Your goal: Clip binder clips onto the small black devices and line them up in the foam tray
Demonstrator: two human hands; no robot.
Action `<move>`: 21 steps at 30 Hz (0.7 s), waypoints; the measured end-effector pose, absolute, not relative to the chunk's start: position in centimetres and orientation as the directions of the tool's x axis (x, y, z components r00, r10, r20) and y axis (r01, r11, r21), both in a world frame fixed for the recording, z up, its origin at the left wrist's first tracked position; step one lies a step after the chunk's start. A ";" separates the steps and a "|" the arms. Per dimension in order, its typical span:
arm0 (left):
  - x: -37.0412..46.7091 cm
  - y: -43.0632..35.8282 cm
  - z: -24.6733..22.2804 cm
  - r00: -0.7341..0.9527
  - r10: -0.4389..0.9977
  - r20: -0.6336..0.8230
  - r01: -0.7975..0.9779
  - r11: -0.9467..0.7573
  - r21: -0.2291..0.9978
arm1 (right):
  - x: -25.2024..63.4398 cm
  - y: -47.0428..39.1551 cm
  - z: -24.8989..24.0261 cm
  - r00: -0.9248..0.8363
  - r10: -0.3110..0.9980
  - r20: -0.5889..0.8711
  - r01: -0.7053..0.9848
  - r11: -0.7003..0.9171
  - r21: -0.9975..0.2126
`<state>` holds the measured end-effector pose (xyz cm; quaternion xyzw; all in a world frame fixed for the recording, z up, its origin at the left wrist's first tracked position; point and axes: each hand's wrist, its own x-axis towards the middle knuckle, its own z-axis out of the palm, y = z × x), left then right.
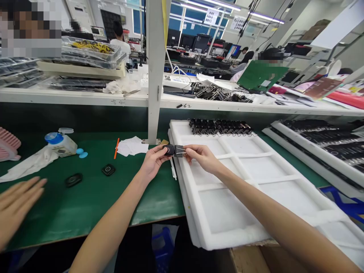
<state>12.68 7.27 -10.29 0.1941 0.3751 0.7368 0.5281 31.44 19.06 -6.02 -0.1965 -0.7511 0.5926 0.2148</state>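
Note:
My left hand [153, 162] is closed on a black smartwatch case [170, 150], pinching it between thumb and fingers. A black binder clip [179, 151] meets the case's right side, and my right hand [202, 157] grips its wire handles. I cannot tell how far the clip's jaws reach over the case. Two more dark watch cases, one [108, 169] squarish and another [74, 179] nearer the left, lie on the green mat [159, 201]. Along the far end of the white foam tray [196, 189] stand clipped black pieces [218, 127] in a row.
A co-worker's open hand [21, 206] reaches in from the left. Behind it are a white bottle [61, 145] with a blue cap, and white cloth [31, 165]. Paper scraps [132, 146] lie by the shelf post [153, 76]. Another loaded foam tray [318, 151] sits at right.

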 end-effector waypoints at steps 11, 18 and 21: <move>12.7 7.3 -10.5 -0.417 0.908 -0.047 -0.467 -0.170 0.868 | 31.5 18.4 -5.8 -0.816 0.567 0.116 0.157 0.409 -0.899; 12.7 7.2 -10.4 -0.433 0.901 -0.030 -0.457 -0.190 0.869 | 31.9 17.3 -4.1 -0.764 0.634 0.119 0.264 0.476 -0.839; 12.4 7.1 -10.2 -0.461 0.887 -0.008 -0.459 -0.231 0.858 | 37.4 15.8 -5.3 -0.594 0.730 0.339 0.360 0.618 -0.699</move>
